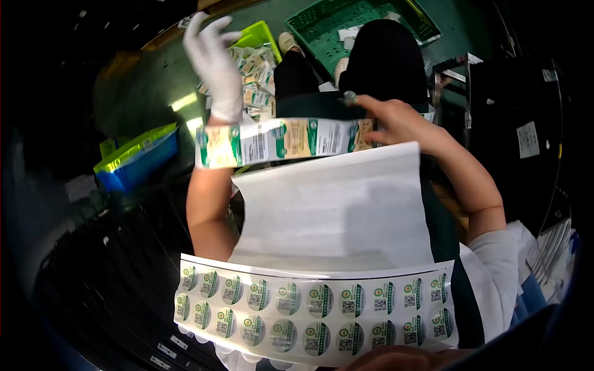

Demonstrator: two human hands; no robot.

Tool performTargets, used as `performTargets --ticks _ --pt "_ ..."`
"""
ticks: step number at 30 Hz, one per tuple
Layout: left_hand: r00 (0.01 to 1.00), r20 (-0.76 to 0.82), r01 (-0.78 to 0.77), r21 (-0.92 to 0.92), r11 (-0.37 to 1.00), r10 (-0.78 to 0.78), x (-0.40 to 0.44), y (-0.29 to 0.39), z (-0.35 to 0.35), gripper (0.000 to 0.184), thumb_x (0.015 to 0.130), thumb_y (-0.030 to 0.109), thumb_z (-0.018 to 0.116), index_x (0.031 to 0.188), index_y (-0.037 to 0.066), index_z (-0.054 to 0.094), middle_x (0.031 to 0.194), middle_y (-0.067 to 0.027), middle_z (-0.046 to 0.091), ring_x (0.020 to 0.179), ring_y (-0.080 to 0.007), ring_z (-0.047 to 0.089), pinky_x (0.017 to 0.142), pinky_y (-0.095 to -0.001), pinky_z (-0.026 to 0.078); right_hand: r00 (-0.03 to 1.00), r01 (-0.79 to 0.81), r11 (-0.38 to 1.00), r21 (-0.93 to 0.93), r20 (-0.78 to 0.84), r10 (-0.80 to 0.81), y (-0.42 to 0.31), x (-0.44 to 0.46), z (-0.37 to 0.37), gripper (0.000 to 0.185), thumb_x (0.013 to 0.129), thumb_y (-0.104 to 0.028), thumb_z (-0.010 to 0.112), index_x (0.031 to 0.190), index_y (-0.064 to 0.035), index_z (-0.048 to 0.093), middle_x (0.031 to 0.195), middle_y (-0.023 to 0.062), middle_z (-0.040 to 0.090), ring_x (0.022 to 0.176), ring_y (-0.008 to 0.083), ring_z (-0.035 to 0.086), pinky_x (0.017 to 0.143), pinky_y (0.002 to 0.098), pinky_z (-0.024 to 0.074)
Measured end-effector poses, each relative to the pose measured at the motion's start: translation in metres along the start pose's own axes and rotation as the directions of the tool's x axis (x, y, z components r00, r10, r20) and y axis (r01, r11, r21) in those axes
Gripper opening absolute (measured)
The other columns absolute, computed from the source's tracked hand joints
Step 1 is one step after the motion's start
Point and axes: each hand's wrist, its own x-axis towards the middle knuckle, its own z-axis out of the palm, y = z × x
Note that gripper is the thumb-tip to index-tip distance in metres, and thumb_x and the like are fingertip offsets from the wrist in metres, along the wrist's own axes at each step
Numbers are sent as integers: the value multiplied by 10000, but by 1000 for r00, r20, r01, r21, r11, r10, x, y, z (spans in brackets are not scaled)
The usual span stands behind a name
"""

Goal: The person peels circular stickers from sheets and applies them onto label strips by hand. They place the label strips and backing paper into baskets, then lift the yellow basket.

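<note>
My left hand [213,59], in a white glove, is raised at the upper left with its fingers apart and nothing visible in them. A strip of printed green, beige and white packets [294,139] lies across my left wrist and runs to my right hand. My bare right hand [399,123] has a small round sticker [350,98] at its index fingertip; its lower finger touches the strip's right end. Nearest my body hangs a sticker sheet [315,318] with rows of round QR-code stickers. Its blank white backing [334,210] stretches up toward the strip.
A yellow-green crate [263,34] stands beyond my left hand near a heap of similar packets [257,80]. Farther off is a green basket [315,34] with white pieces inside. A blue basket [139,164] stands at left; dark crates [124,278] fill the lower left.
</note>
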Motion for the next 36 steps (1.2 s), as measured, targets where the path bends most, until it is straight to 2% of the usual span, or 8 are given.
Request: performTargets --ticks 7,11,20,27,29,32,34,36 --pt "924 356 -53 476 878 -137 14 -40 -13 620 853 143 660 1395 72 367 1215 -133 562 1025 -196 582 886 -308 478 983 21 961 277 -181 31 4 1 -10 547 751 -41 720 1234 -6 465 787 163 652 727 266 646 662 333 486" --pt "734 673 -470 599 648 -90 -2 -26 -25 687 809 198 629 1420 85 334 1349 -159 475 1217 -329 484 999 -386 424 973 19 942 334 -222 60 7 3 -10 546 755 -23 704 1243 6 461 765 142 648 714 205 637 670 308 479" --pt "743 668 -560 652 511 -39 -13 22 -75 601 877 223 558 1432 136 344 1465 -110 334 1332 -310 330 1101 -438 258 958 -97 940 328 -224 177 4 13 -1 557 762 -9 696 1264 10 454 740 97 614 679 137 582 661 275 467" --pt "774 620 -362 598 715 -127 -11 62 -109 1211 448 625 794 1450 134 323 1506 -164 253 1389 -367 221 1128 -460 211 946 -162 923 349 -212 246 -8 18 6 533 751 19 687 1233 6 462 743 85 613 696 124 588 663 264 469" --pt "813 573 -300 561 772 -101 -5 73 -123 1219 419 475 886 1443 108 335 1516 -142 236 1402 -313 219 1128 -426 234 936 -212 913 347 -196 292 -17 18 4 535 748 23 687 1232 8 461 742 79 610 698 120 585 666 259 467" --pt "861 503 -288 608 740 -79 -2 83 -132 978 651 506 799 1412 65 373 1440 -174 370 1339 -313 344 1086 -425 299 946 -184 921 343 -192 260 -16 18 6 535 752 22 687 1235 14 457 745 77 606 698 113 576 659 256 464" --pt "839 429 204 323 924 -335 -15 76 -126 755 782 367 725 1379 32 406 1343 -136 478 1246 -248 450 1034 -378 367 957 -219 912 346 -105 270 -15 12 5 568 791 9 682 1293 19 417 786 39 576 748 74 558 676 230 456" --pt "764 391 558 1 830 -514 -29 60 -117 421 940 152 546 1308 -31 457 1169 -72 601 1080 -142 567 932 -289 453 964 -191 936 296 -125 237 -12 10 4 574 802 -9 684 1303 18 405 795 46 588 754 77 560 675 234 458"
